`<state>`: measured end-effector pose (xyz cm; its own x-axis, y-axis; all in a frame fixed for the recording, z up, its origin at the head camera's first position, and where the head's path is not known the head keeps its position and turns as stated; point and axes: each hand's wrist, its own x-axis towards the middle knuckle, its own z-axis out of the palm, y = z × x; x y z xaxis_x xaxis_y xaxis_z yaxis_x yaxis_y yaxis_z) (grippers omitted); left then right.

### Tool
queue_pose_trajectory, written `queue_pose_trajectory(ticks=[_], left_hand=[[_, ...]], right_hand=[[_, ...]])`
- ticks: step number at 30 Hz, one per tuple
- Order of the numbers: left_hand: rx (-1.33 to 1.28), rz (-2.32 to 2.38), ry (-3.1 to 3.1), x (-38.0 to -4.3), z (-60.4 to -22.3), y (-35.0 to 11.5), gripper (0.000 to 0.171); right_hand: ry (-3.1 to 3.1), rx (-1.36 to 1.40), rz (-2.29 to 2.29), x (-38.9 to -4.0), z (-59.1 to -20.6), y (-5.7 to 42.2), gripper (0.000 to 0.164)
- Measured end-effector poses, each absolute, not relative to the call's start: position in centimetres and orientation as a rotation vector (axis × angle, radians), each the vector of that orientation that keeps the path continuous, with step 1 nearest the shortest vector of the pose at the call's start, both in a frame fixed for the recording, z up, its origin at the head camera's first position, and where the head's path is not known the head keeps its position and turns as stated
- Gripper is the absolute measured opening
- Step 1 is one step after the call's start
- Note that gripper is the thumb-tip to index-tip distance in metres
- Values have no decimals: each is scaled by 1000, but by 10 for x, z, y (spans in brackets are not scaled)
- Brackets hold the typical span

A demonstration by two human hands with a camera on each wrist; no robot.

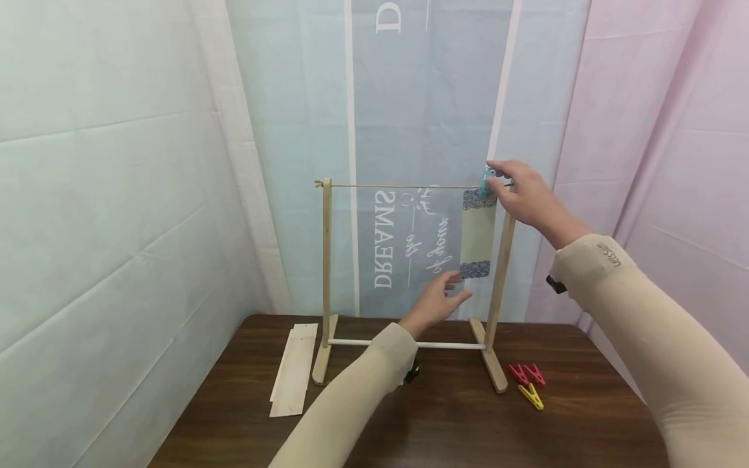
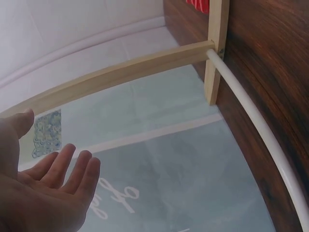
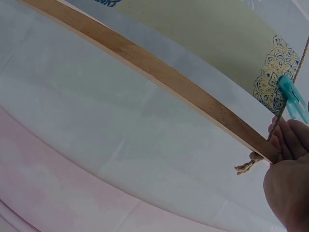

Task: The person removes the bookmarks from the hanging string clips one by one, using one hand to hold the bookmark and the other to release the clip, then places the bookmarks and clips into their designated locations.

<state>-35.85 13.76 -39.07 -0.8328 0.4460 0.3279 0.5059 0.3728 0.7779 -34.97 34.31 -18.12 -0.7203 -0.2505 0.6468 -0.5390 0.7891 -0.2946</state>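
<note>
A card [image 1: 478,234] with patterned bands at top and bottom hangs from the cord [image 1: 398,186] at its right end. A teal clothespin [image 1: 485,184] clips its top edge to the cord. My right hand [image 1: 526,193] is at the clothespin, thumb and index finger spread around it; in the right wrist view the hand [image 3: 292,169] lies by the cord and post, and the clothespin [image 3: 289,92] is just beyond the fingers. Near the card's lower left corner, my left hand [image 1: 435,302] has its fingers loosely extended and holds nothing.
A wooden frame [image 1: 327,260] with a white lower rod [image 1: 450,346] stands on the dark table [image 1: 433,416]. Pale flat boards [image 1: 294,370] lie to its left. Two red clothespins [image 1: 534,374] and a yellow clothespin [image 1: 531,397] lie to its right. Curtains [image 1: 292,156] hang behind.
</note>
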Motion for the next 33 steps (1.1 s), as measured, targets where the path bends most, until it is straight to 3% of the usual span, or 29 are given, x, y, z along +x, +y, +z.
queue_pose_trajectory(ticks=[16, 33], left_hand=[[-1015, -1701, -2447, -354, -387, 136, 40], [-938, -1723, -2345, -344, -380, 136, 21]], right_hand=[[-2372, 528, 679, -348, -182, 341, 45], [-2318, 467, 710, -344, -180, 343, 39]])
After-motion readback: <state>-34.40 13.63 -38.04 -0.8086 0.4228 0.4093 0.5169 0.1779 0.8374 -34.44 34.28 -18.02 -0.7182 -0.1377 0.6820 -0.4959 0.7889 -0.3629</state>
